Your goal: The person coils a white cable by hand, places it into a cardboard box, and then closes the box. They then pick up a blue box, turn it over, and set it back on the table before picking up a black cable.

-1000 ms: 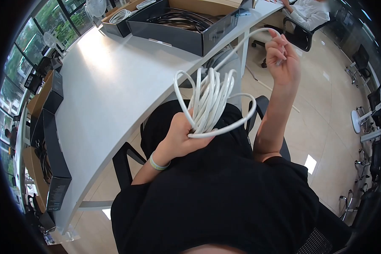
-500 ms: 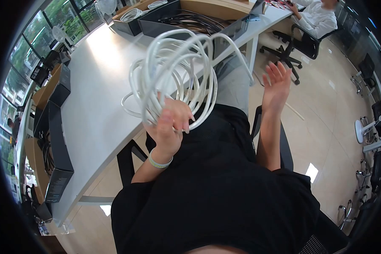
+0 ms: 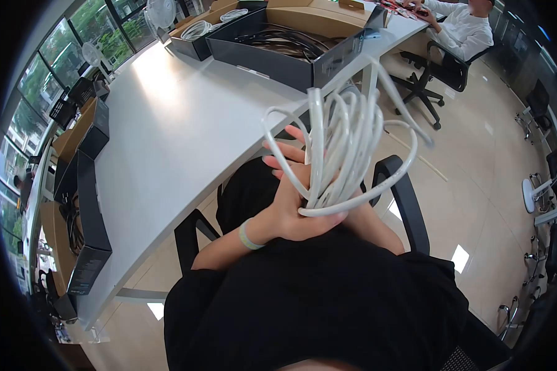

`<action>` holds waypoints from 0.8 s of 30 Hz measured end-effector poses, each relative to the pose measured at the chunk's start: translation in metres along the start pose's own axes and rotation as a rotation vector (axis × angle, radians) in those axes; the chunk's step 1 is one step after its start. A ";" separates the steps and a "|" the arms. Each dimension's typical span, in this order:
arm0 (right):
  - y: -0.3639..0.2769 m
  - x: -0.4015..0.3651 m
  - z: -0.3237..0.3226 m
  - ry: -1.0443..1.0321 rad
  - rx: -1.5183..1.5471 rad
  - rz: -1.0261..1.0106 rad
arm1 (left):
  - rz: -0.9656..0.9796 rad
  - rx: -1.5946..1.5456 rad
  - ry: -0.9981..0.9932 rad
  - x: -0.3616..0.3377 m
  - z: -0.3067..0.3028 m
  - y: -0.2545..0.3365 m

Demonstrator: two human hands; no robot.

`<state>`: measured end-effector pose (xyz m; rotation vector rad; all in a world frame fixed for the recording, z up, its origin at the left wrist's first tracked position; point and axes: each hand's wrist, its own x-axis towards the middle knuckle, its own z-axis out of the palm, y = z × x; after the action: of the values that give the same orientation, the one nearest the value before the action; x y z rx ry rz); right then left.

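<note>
The right arm [image 3: 376, 229], raised well apart a second ago, has been lowered and brought in behind the coil [image 3: 343, 151]. The coil has been swung rightward. Its loose end [image 3: 405, 111], previously held up, has been let go.

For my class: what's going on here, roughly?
A seated person holds a bundle of white cable in the left hand, one blurred length sticking out to the right. The right forearm goes behind the bundle, leaving that hand's hold unclear. An open box of dark cables sits on the table.
</note>
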<state>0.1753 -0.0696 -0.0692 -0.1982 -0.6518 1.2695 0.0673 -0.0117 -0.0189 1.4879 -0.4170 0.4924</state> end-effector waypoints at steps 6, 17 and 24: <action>0.003 -0.006 -0.003 -0.138 -0.041 -0.198 | 0.243 0.306 -0.317 0.011 -0.012 0.001; -0.004 0.013 -0.013 0.403 -0.160 -0.243 | -0.048 -0.004 0.574 -0.002 -0.011 -0.024; -0.023 0.007 -0.018 0.438 -0.588 -0.601 | -0.128 0.710 0.613 -0.021 -0.029 0.001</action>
<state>0.2054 -0.0670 -0.0700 -0.6881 -0.6219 0.4092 0.0481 0.0163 -0.0310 1.9096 0.3798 1.0203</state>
